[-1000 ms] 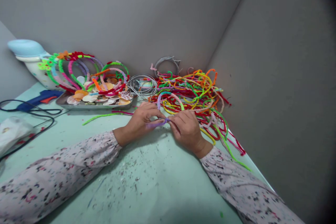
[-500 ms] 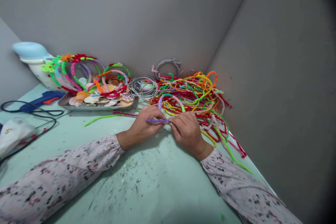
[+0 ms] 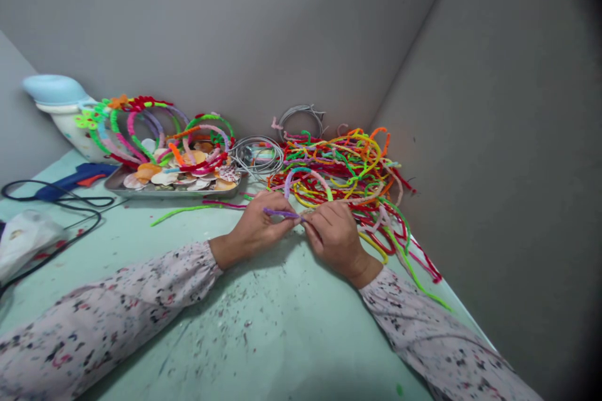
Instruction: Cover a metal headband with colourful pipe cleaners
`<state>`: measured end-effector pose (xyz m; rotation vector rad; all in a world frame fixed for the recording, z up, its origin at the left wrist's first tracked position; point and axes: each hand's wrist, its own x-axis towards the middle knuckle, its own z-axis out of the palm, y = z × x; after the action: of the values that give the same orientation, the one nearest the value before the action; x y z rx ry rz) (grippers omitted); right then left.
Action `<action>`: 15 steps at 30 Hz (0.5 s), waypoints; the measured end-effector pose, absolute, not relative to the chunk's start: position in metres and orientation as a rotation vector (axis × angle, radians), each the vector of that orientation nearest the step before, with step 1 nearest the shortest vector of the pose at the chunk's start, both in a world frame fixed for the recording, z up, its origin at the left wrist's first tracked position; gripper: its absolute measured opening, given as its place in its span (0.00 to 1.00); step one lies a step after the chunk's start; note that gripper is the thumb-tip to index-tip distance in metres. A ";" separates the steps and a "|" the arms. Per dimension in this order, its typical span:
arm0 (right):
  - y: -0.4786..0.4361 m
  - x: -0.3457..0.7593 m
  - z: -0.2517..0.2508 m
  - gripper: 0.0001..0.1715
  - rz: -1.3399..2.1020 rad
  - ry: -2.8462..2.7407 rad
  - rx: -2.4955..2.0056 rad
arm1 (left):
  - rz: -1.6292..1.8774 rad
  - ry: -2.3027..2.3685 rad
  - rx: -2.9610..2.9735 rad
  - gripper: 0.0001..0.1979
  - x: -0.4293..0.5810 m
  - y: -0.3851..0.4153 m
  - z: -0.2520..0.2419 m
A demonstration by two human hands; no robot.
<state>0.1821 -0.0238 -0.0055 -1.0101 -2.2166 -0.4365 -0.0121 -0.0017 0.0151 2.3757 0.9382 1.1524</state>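
A purple pipe cleaner [image 3: 278,213] lies across the fingers of my left hand [image 3: 261,222], which pinches it near its right end. Close beside it, my right hand [image 3: 335,235] is closed, with thumb and fingertips pressed at that same end. Behind both hands rises an arched hoop [image 3: 305,171] wrapped in purple, teal, pink and green fuzzy stems; its lower ends are hidden by my fingers. The two hands nearly touch just above the pale green table [image 3: 282,313].
A pile of coloured pipe cleaners [image 3: 348,163] lies behind my right hand. Wire coils [image 3: 258,160] stand beside a metal tray [image 3: 179,193] of shells and finished hoops. At left are a blue glue gun [image 3: 70,180], a black cord [image 3: 96,219] and a plastic bag [image 3: 28,241].
The purple pipe cleaner's free left end has tilted slightly upward, and my left fingertips have shifted a little. My right hand stays almost in place.
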 end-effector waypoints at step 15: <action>-0.024 0.182 -0.005 0.09 -0.485 -2.212 -1.018 | 1.172 1.017 2.291 0.04 -0.007 -0.004 0.014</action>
<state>0.1822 -0.0239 -0.0049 -1.0184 -2.2118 -0.4852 -0.0071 -0.0042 0.0141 2.2914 1.0168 1.1718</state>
